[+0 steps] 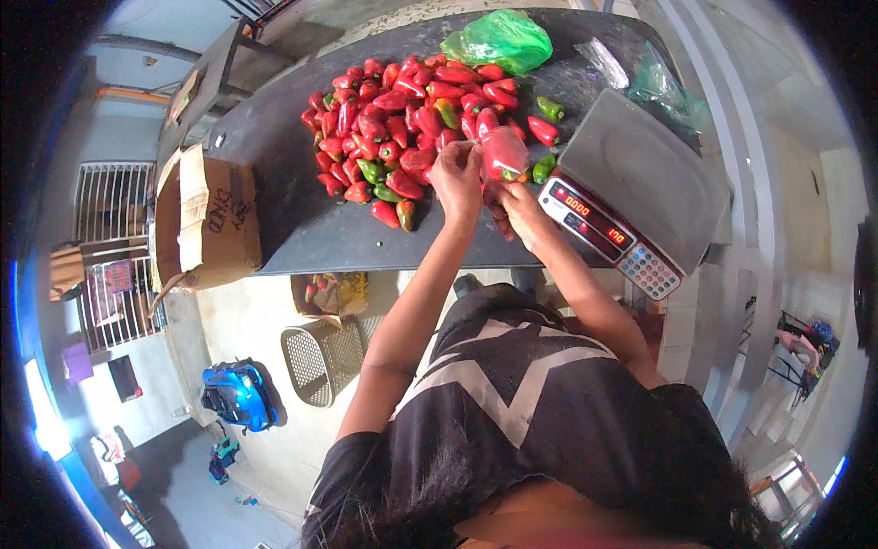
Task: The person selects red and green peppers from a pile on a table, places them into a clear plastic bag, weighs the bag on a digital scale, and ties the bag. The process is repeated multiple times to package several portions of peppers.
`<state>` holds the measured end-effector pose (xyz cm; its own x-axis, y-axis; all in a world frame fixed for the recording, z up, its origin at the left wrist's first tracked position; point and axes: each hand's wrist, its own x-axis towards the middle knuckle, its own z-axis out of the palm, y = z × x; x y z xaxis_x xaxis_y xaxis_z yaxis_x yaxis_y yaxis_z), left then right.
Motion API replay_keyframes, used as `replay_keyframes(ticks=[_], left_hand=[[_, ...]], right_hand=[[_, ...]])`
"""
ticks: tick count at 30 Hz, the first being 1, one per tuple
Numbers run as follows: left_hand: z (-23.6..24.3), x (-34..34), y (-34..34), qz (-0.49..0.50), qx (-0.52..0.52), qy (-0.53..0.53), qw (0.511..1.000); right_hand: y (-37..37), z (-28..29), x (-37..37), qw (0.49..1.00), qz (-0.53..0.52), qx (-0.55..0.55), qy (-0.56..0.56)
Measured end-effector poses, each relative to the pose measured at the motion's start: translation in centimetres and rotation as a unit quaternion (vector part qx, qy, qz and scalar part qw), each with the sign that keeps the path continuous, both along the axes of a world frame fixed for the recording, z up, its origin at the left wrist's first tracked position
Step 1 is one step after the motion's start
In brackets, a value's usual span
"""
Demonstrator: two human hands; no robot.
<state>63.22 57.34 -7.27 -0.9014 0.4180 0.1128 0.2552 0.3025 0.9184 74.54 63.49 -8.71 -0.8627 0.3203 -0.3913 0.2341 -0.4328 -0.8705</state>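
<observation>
A clear plastic bag point(503, 153) with red peppers inside is held above the table's near side. My left hand point(455, 176) pinches at the bag's left edge, thumb and fingertips together. From below, my right hand point(514, 207) is closed round the bag's lower part; some of its fingers are in shadow. Just beyond and to the left lies a large pile of red peppers point(402, 119), with a few green ones mixed in. Several green peppers point(543, 168) lie beside the bag, next to the scale. The digital scale point(640, 174) has a bare plate and a lit red display.
A green plastic bag point(501, 41) and crumpled clear plastic point(663, 87) lie at the far side of the black table point(302, 236). A cardboard box point(215, 220) stands at the left edge. A plastic basket point(309, 368) and a blue backpack point(240, 395) are on the floor.
</observation>
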Motion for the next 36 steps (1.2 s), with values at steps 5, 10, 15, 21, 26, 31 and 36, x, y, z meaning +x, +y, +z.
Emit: replay_keyframes(ticks=[5,10,15,21,26,31,36], left_hand=[[0.4,0.6,0.0,0.003,-0.037,0.041,0.998],[0.7,0.8,-0.5,-0.03,-0.065,0.137,0.988],[2.4,1.3,-1.9,-0.142,0.025,0.076,0.987],[6.9,0.6,-3.4,-0.23,0.114,0.021,0.966],[10.4,0.4,-3.7,-0.276,0.106,0.051,0.954],[11.6,-0.4,-3.6,-0.284,0.051,0.065,0.955],[10.9,-0.3,-2.6,-0.245,0.031,0.172,0.954]], right_hand=[[-2.2,0.8,0.4,0.851,-0.094,0.516,-0.023],[-3.0,2.6,0.5,0.809,-0.093,0.579,-0.049],[1.0,4.8,0.5,0.736,-0.154,0.657,0.046],[5.7,6.9,-0.1,0.853,-0.076,0.46,0.234],[6.0,8.1,-0.2,0.9,-0.042,0.379,0.212],[5.5,8.1,-1.3,0.936,-0.069,0.272,0.21],[4.9,7.4,-2.6,0.952,-0.141,0.179,0.204]])
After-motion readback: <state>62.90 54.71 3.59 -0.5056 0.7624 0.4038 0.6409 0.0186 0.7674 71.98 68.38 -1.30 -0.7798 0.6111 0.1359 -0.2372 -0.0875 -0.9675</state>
